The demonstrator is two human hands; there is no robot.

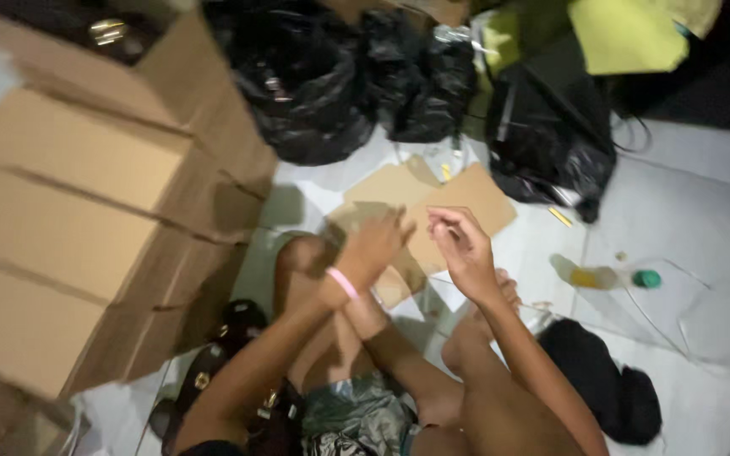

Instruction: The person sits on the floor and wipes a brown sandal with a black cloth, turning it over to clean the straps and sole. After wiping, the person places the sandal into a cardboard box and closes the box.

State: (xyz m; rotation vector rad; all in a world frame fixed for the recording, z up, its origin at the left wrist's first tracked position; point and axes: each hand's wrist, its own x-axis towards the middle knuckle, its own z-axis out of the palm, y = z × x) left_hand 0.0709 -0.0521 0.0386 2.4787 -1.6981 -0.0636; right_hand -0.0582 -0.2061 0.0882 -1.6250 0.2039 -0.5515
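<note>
I sit on a white floor with my bare legs [399, 363] crossed under my raised hands. My left hand [373, 247], with a pink band on its wrist [342, 283], has its fingers curled toward the right. My right hand [464, 249] is a short gap away, fingertips pinched together near the top. A thin pale strand seems to run at those fingertips, but the blur hides what either hand holds. Flat pieces of brown cardboard [475, 196] lie on the floor just beyond both hands.
Large cardboard boxes [69, 203] fill the left side. Black plastic bags [314, 76] crowd the far edge, with a yellow-green sheet [627, 34] at the top right. A plastic bottle with a green cap [601, 277] lies right; black cloth [601, 388] lies beside my leg.
</note>
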